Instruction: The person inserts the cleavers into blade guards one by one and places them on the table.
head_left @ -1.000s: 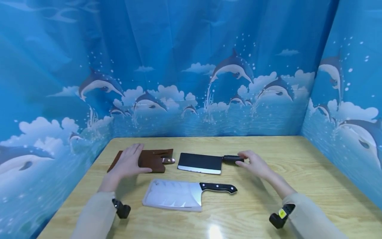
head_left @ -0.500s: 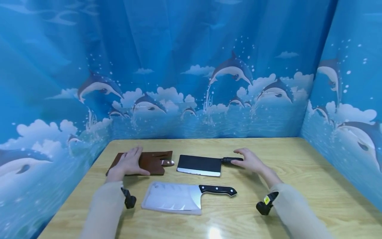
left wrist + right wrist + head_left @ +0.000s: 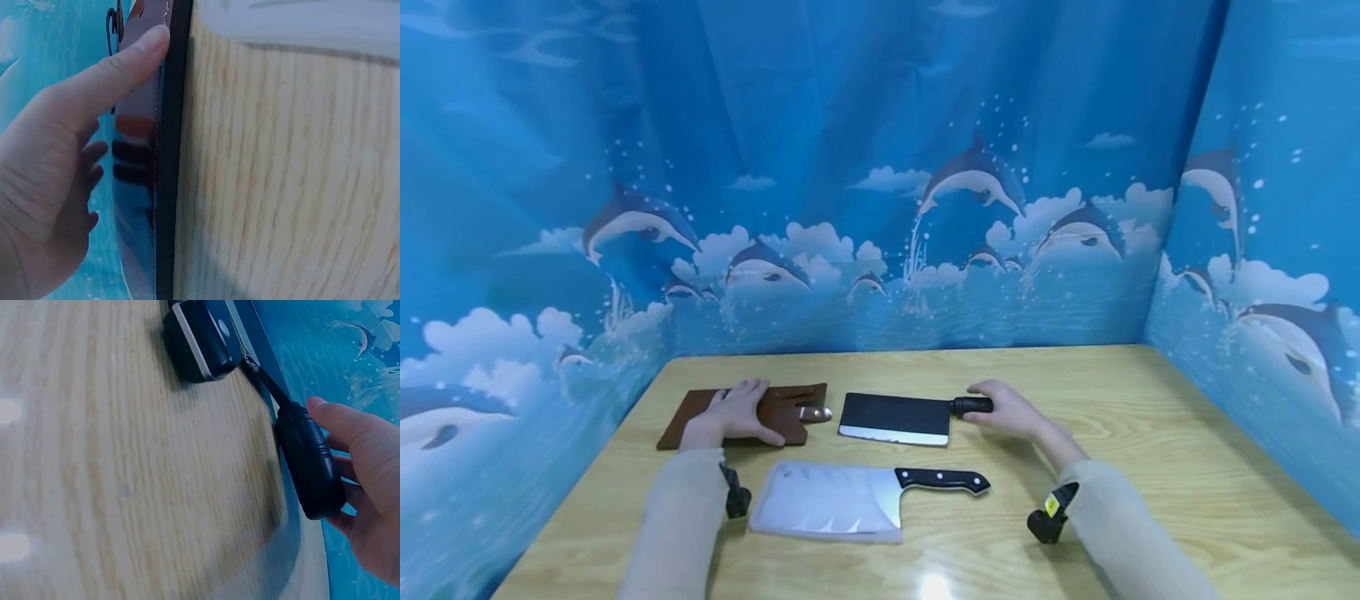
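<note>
A brown leather cleaver sheath (image 3: pixel 792 417) with a snap strap lies flat at the table's back left. Over it my left hand (image 3: pixel 737 412) spreads its fingers, with the thumb at the near edge. Its glossy side mirrors those fingers in the left wrist view. To the right lies a cleaver (image 3: pixel 895 417) with a black blade, a bright cutting edge and a round black handle. My right hand (image 3: pixel 1007 410) holds the handle's end, thumb on the near side and fingers round the far side; in the right wrist view the handle (image 3: pixel 309 462) partly hides the fingertips.
A second cleaver (image 3: pixel 943 479) with a black riveted handle lies nearer, its blade inside a cloudy plastic cover (image 3: pixel 820 504). All lie on a wood-grain table (image 3: pixel 1105 417). A blue dolphin-print curtain (image 3: pixel 850 167) stands behind and along the sides.
My left hand has come down closer over the sheath, slightly rightward. My right hand has moved left onto the black cleaver's handle. The view has shifted slightly; the cleavers stay put.
</note>
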The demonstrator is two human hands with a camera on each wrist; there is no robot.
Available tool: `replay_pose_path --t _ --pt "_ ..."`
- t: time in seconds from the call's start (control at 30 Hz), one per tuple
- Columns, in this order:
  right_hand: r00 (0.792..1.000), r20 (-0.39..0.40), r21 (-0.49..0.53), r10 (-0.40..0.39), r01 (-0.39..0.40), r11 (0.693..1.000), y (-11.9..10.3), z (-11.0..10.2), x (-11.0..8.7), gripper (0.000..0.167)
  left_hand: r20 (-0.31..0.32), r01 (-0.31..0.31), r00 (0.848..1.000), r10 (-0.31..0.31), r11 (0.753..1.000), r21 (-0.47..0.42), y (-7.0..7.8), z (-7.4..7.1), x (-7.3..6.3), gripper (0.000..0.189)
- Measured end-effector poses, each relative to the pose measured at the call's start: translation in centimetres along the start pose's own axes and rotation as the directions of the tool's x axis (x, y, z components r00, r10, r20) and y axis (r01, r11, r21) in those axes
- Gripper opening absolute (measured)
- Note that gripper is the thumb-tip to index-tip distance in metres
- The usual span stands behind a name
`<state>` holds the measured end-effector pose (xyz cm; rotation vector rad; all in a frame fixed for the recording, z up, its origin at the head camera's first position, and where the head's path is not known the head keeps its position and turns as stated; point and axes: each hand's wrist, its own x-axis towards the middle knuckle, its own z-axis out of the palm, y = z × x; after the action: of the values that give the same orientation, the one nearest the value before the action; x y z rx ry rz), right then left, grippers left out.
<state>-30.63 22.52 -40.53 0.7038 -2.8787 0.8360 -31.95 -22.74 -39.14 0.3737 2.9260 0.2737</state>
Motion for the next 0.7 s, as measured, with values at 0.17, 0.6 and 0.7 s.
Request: replay_pose_path --t 0.17,0.6,0.7 --pt "1.000 0.003 -0.002 0.002 -0.002 1.000 -0.2 0.4 -0.1 0.049 0.035 0.014 0.999 -0.014 1.000 -0.007 0.0 0.1 -0.2 0.119" --pt "0.996 0.003 -0.078 0.087 -0.087 0.993 -0.8 0.8 0.3 0.044 0.190 0.123 0.972 -0.137 0.989 0.081 1.9 -1.6 -2.0 0.115" --pt "0.995 0.007 -0.090 0.095 -0.094 0.991 -0.9 0.8 0.3 0.044 0.192 0.112 0.973 -0.127 0.990 0.084 1.6 -1.6 -2.2 0.114"
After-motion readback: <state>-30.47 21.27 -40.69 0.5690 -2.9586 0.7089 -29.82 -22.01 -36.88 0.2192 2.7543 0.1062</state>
